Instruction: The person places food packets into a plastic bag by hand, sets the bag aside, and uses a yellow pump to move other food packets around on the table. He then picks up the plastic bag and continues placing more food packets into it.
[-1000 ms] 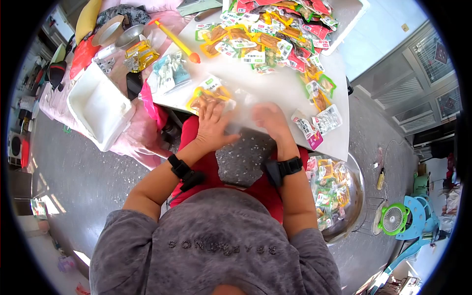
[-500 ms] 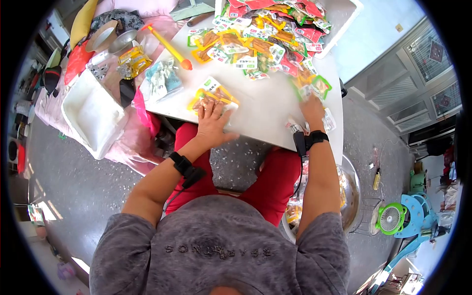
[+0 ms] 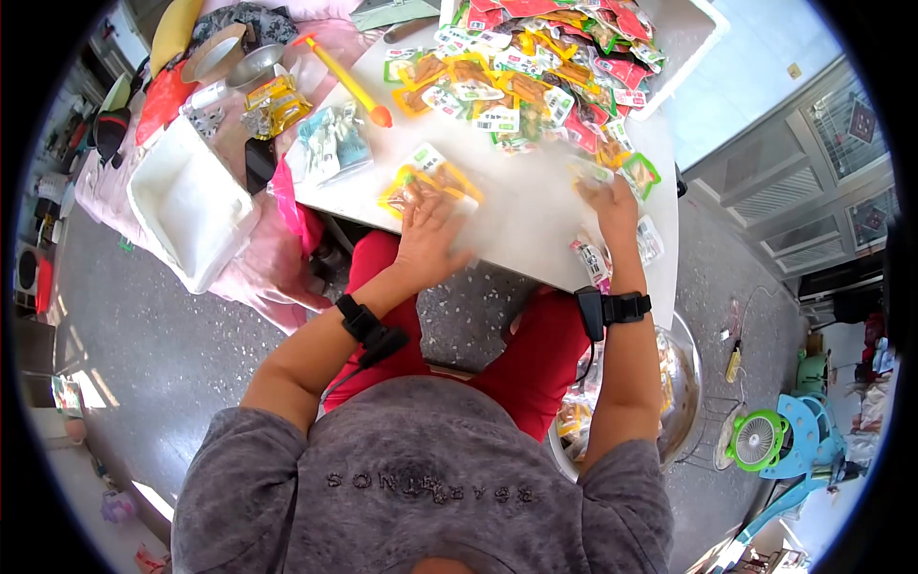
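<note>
My left hand (image 3: 430, 232) lies with spread fingers on yellow-edged snack packets (image 3: 413, 184) near the table's front edge. Its fingertips cover part of them. At the right side of the table, my right hand (image 3: 609, 196) has its fingers closed on a small packet (image 3: 591, 173), which is blurred. A green-edged packet (image 3: 640, 176) lies just beyond that hand. Beside the right forearm are a pink and white packet (image 3: 591, 260) and a pale packet (image 3: 649, 240). A large heap of mixed packets (image 3: 521, 86) covers the back of the table.
A white tray (image 3: 708, 38) stands at the back right of the table (image 3: 507, 230). To the left are a clear bag (image 3: 330, 143), an orange-yellow tool (image 3: 349, 81) and an empty white foam box (image 3: 182, 206). A metal basin (image 3: 684, 383) with packets is below my right arm.
My right hand has shifted slightly left from the green-edged packet, with a packet in its fingers. My left hand stays on its packets. The whole view has shifted a little.
</note>
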Demonstrator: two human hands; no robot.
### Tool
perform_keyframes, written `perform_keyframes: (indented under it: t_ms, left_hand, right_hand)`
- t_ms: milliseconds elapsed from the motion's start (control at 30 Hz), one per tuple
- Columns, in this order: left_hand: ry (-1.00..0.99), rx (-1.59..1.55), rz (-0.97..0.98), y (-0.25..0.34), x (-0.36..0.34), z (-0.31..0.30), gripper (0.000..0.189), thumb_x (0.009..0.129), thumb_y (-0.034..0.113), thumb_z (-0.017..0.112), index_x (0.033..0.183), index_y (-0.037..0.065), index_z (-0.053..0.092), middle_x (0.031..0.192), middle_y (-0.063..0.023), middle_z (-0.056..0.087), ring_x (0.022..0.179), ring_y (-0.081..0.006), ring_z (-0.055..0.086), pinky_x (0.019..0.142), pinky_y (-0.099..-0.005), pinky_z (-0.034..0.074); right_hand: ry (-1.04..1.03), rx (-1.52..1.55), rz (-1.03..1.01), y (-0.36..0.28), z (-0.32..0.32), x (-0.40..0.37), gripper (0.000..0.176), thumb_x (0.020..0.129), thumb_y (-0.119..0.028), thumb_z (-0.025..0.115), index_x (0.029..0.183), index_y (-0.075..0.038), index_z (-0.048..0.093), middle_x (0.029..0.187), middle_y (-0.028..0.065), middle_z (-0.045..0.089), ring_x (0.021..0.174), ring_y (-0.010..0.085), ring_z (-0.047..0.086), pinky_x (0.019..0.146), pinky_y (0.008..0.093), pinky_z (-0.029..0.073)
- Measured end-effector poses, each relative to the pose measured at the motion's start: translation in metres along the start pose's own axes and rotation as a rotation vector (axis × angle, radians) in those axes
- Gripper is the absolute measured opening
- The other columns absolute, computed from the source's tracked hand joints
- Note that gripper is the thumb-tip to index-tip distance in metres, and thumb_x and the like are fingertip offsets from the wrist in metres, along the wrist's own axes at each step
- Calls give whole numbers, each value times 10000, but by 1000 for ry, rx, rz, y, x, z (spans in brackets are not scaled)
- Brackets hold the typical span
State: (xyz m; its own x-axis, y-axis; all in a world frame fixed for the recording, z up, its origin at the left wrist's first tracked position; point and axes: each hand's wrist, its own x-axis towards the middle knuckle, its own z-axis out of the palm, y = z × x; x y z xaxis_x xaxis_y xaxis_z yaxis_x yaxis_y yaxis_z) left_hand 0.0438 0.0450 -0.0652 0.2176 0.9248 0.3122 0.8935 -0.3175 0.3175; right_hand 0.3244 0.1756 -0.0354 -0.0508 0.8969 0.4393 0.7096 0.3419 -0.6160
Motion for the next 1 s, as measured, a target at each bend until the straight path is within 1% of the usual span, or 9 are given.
perform_keyframes:
  t_ms: [67, 200, 367, 467, 567, 667, 800, 900, 1000]
  left_hand:
    - [112, -58, 79, 5, 0, -1, 538, 671, 293, 606, 1134, 83, 430, 1138, -142, 419, 1120, -316, 319, 943, -430, 224]
    - [112, -661, -44, 21, 8, -6, 489, 701, 143, 621, 1140, 67, 417, 1123, -106, 434, 1073, -227, 395, 884, -329, 330]
    - [-203, -1413, -338, 34, 24, -17, 448, 773, 108, 558, 1172, 44, 365, 1092, -54, 461, 1015, -128, 427, 847, -294, 363]
    - [-277, -1557, -280, 45, 27, -32, 410, 788, 95, 531, 1163, 29, 377, 1071, -56, 485, 962, -135, 470, 846, -289, 367]
    - [-454, -1764, -426, 43, 22, -33, 355, 799, 82, 507, 1135, 19, 414, 1031, -47, 514, 920, -124, 494, 842, -269, 370]
    - [-455, -1783, -376, 41, 16, -38, 306, 783, 69, 520, 1080, 13, 472, 986, -43, 538, 883, -111, 507, 821, -247, 377]
    - [-613, -1281, -254, 29, 12, -36, 242, 769, 57, 524, 1005, 4, 518, 924, -26, 554, 858, -85, 495, 774, -220, 382]
    - [-770, -1103, -165, 28, 12, -36, 230, 767, 68, 529, 987, -1, 516, 894, -12, 551, 835, -76, 485, 755, -215, 381]
    - [-847, -974, -57, 34, 14, -42, 201, 770, 108, 539, 938, -2, 522, 870, 0, 543, 825, -66, 476, 728, -221, 387]
  right_hand:
    - [-96, 423, 185, -29, -13, -5, 264, 795, -59, 412, 1049, -7, 461, 910, 138, 558, 771, 232, 537, 663, 346, 435]
    - [-242, 1214, 424, -83, -26, -22, 277, 808, -11, 394, 1082, -6, 437, 973, 90, 525, 777, 165, 511, 719, 322, 444]
    - [-403, 1584, 424, -104, -14, -47, 305, 816, -29, 404, 1121, -11, 408, 1072, 117, 492, 959, 239, 495, 823, 407, 406]
    - [-456, 1697, 486, -104, -5, -59, 313, 811, -50, 431, 1121, -10, 408, 1101, 130, 479, 1013, 256, 475, 867, 430, 372]
    - [-421, 1721, 512, -102, 1, -69, 309, 807, -45, 440, 1113, -7, 411, 1103, 130, 478, 1019, 255, 471, 872, 431, 371]
    - [-405, 1661, 520, -103, -6, -78, 308, 799, -49, 459, 1100, -5, 416, 1083, 132, 488, 986, 255, 496, 840, 424, 408]
    - [-630, 1517, 597, -82, -22, -93, 293, 781, -86, 506, 1057, -9, 446, 956, 106, 551, 834, 221, 572, 709, 383, 493]
    - [-815, 1259, 619, -61, -25, -106, 273, 774, -107, 530, 1023, -12, 473, 902, 86, 571, 797, 185, 579, 689, 363, 498]
    - [-717, 1299, 634, -55, -10, -124, 255, 774, -101, 539, 1015, -32, 489, 888, 67, 576, 759, 154, 581, 581, 296, 502]
